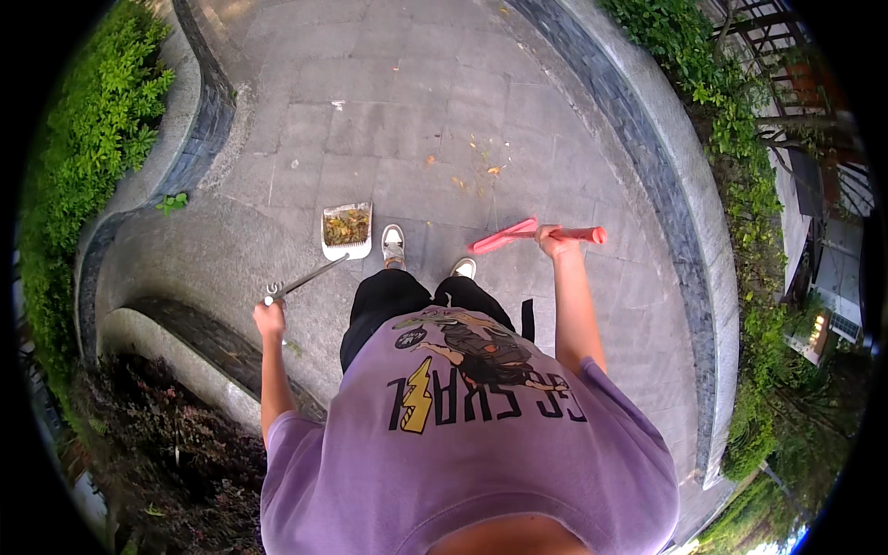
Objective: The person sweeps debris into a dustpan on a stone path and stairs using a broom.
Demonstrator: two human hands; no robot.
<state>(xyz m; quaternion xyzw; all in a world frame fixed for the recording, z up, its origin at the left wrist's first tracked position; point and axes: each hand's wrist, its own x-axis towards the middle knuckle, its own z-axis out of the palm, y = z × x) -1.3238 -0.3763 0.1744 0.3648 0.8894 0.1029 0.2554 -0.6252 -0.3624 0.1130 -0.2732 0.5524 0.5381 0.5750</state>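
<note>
My left hand (269, 319) is closed round the top of a grey pole handle that slants down to a white dustpan (349, 250). Inside the pan lies a heap of brown and yellow leaves (346, 227). The dustpan sits on the paving, just left of my left shoe (393, 242). My right hand (557, 242) grips the handle of a pink-red broom (504, 235), whose head is low near the ground ahead of my right shoe (463, 268). Several scattered yellow and orange leaves (493, 170) lie on the paving beyond the broom.
Grey stone paving (398, 120) spreads ahead of me. A curved low stone wall (680, 157) bounds it on the right, with shrubs behind. On the left runs another wavy wall (190, 139) beside a green hedge (102, 102). A dark reddish shrub (176, 444) grows at lower left.
</note>
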